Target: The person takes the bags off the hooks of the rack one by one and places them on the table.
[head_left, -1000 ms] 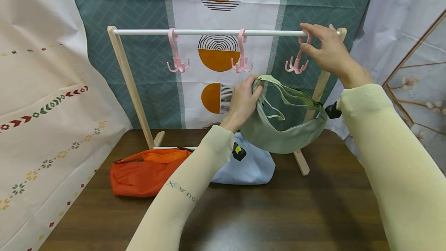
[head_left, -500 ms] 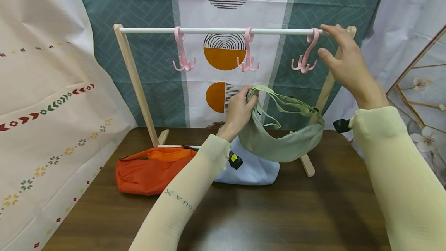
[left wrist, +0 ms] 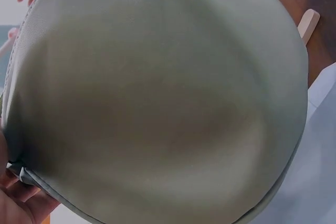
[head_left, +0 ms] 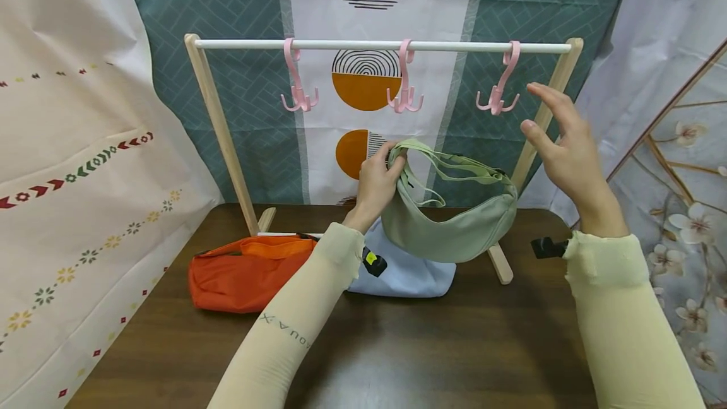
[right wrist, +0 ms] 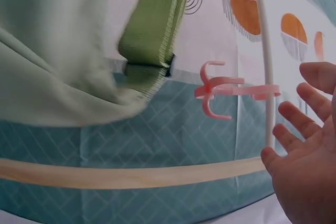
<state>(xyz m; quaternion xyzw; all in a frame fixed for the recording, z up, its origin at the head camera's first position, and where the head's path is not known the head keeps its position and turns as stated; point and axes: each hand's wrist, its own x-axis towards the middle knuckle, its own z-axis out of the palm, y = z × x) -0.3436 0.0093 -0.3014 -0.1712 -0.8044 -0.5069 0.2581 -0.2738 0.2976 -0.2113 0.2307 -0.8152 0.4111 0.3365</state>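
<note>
In the head view my left hand (head_left: 375, 185) grips a sage-green crescent shoulder bag (head_left: 449, 235) at its left end, where the light green strap (head_left: 423, 150) joins. The bag hangs above the table, and its body fills most of the left wrist view. My right hand (head_left: 576, 150) is raised at the right with spread fingers, holding nothing. Nearest to it is the right pink hook (head_left: 497, 84), hanging from the white rail (head_left: 346, 45). A middle pink hook (head_left: 405, 81) and a left pink hook (head_left: 298, 81) hang from the same rail.
An orange bag (head_left: 244, 279) and a light blue bag (head_left: 420, 276) lie on the brown table (head_left: 454, 346) below the rail. Wooden legs (head_left: 221, 131) carry the rail at both ends. Patterned cloths (head_left: 74, 163) surround the table.
My right hand has let go of the right hook and rail and moved down and right. The green bag, in my left hand, has sunk lower and shifted slightly left.
</note>
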